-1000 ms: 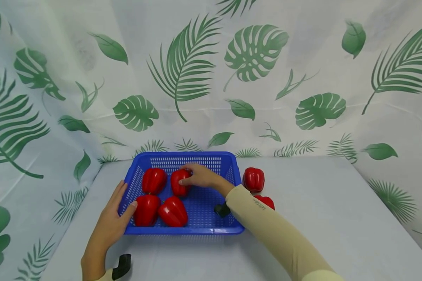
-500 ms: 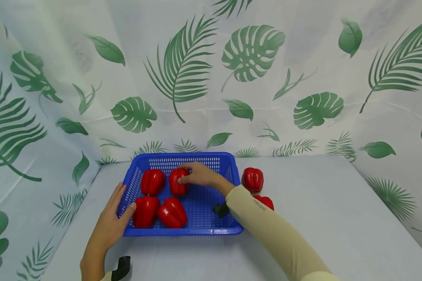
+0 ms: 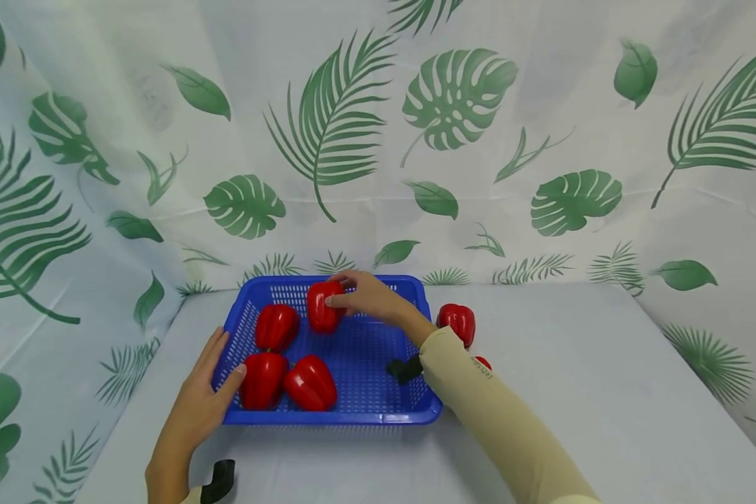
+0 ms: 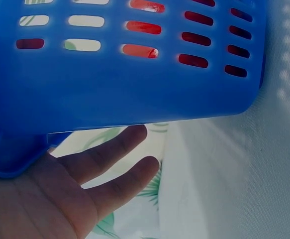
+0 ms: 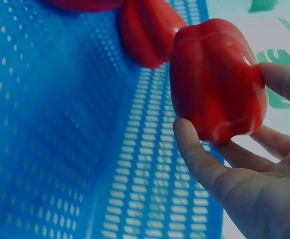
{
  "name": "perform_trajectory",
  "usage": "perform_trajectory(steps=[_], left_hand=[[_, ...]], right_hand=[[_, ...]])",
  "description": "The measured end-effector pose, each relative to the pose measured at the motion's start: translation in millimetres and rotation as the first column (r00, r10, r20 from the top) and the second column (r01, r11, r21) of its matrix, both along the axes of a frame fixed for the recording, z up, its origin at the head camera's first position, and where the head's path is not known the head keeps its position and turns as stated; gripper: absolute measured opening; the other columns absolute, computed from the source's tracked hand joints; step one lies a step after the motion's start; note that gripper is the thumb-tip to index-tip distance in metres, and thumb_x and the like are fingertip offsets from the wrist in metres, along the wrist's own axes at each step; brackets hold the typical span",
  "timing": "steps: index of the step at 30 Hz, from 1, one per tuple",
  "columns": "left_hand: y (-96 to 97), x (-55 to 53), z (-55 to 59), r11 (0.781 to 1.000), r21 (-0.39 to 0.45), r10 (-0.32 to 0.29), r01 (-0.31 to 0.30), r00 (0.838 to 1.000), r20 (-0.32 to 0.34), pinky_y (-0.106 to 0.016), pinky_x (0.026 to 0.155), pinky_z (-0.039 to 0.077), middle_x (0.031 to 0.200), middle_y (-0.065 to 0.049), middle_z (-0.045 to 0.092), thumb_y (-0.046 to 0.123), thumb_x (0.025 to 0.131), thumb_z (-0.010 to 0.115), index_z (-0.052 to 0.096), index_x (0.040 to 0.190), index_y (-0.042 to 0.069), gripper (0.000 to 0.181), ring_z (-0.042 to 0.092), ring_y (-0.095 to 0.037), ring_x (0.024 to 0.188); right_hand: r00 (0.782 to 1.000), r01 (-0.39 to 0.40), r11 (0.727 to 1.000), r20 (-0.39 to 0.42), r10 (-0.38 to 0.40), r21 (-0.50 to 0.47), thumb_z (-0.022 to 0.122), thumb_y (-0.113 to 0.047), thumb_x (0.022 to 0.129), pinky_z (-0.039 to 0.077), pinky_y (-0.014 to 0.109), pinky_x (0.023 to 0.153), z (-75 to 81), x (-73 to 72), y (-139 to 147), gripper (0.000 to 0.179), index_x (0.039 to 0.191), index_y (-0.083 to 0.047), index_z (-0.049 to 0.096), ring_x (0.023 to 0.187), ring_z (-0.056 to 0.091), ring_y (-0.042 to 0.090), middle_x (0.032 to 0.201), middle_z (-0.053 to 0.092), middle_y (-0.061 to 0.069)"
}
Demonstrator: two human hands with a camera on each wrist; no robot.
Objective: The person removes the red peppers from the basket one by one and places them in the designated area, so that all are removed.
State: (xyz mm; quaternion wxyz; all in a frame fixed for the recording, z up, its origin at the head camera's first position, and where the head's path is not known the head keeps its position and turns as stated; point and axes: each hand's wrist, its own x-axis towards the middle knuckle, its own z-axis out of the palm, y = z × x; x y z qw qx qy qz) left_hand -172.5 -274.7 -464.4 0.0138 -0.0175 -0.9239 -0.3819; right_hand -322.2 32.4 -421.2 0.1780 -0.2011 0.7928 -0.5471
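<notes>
My right hand holds a red bell pepper above the back of the blue plastic basket. In the right wrist view, fingers and thumb surround that bell pepper at its end and sides, and it hangs clear of the basket's perforated floor. Three other red bell peppers lie in the basket's left half: one at the back, two in front. My left hand holds the left rim near the front corner, thumb over the rim. Its other fingers lie outside the wall, seen beneath the basket in the left wrist view.
Two more red bell peppers stand on the white table right of the basket, one in view, the other mostly behind the right sleeve. A leaf-patterned cloth hangs behind and at both sides of the table.
The right hand has lifted its bell pepper up and toward the back of the basket. The left hand and the three other bell peppers in the basket stay in place.
</notes>
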Motion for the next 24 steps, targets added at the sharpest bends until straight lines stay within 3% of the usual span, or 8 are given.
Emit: perform_trajectory(steps=[11, 18, 24], left_hand=[[-1.3, 1.6, 1.7, 1.0, -0.01, 0.007, -0.007, 1.0, 0.003, -0.079, 0.115, 0.022, 0.178, -0.019, 0.006, 0.043, 0.111, 0.055, 0.015, 0.172, 0.007, 0.082, 0.014, -0.054, 0.158], [0.6, 0.6, 1.7, 1.0, -0.02, 0.007, -0.006, 1.0, 0.025, -0.079, 0.116, 0.021, 0.178, -0.021, 0.006, 0.043, 0.11, 0.055, 0.015, 0.172, 0.006, 0.083, 0.015, -0.055, 0.158], [1.6, 0.2, 2.7, 1.0, -0.021, 0.001, 0.0, 1.0, 0.03, -0.079, 0.116, 0.021, 0.178, -0.021, 0.006, 0.042, 0.11, 0.054, 0.014, 0.172, 0.005, 0.082, 0.014, -0.055, 0.158]], right_hand=[[0.997, 0.062, 0.998, -0.035, -0.062, -0.014, 0.076, -0.022, 0.099, 0.061, 0.049, 0.096, 18.9, 0.1, 41.9, 0.055, 0.146, -0.004, 0.056, 0.122, 0.067, 0.035, 0.145, 0.061, 0.02], [0.996, 0.072, 0.997, -0.049, -0.074, -0.036, 0.073, -0.02, 0.1, 0.06, 0.053, 0.098, 26.0, 3.6, 68.9, 0.051, 0.146, -0.002, 0.057, 0.123, 0.067, 0.037, 0.145, 0.061, 0.021], [0.993, 0.101, 0.995, -0.065, -0.101, -0.007, 0.075, -0.022, 0.099, 0.061, 0.049, 0.096, 30.2, 8.3, 91.5, 0.054, 0.147, -0.005, 0.057, 0.119, 0.07, 0.035, 0.145, 0.061, 0.019]])
